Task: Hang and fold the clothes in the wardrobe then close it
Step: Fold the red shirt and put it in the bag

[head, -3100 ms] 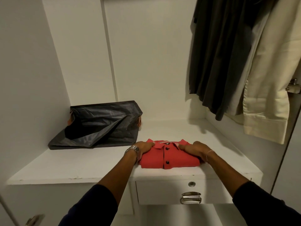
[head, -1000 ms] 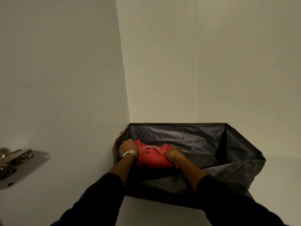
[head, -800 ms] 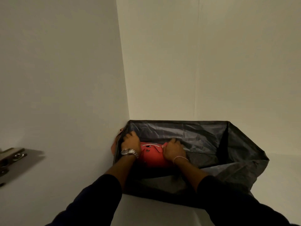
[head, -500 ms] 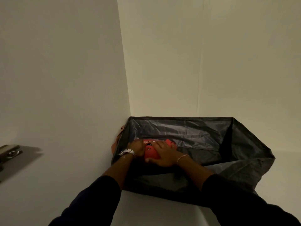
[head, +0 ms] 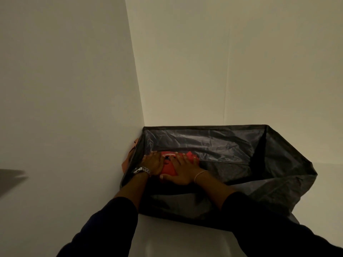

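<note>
A folded red shirt (head: 168,166) lies inside a dark grey fabric storage box (head: 204,143), at its left end, in the wardrobe's back left corner. Both my hands are inside the box on top of the shirt. My left hand (head: 153,163), with a metal watch on the wrist, lies flat on the shirt's left part. My right hand (head: 182,169), with a thin bracelet, presses flat on the shirt's right part, fingers spread. Most of the shirt is hidden under my hands.
The box's right side (head: 289,175) sags outward on the white shelf (head: 176,240). White wardrobe walls (head: 74,89) close in on the left and behind. An orange handle (head: 130,156) shows at the box's left outer side.
The shirt went from the shelf's front edge into the grey box. In the last second my hands shifted from its sides onto its top, pressing it down at the box's left end.
</note>
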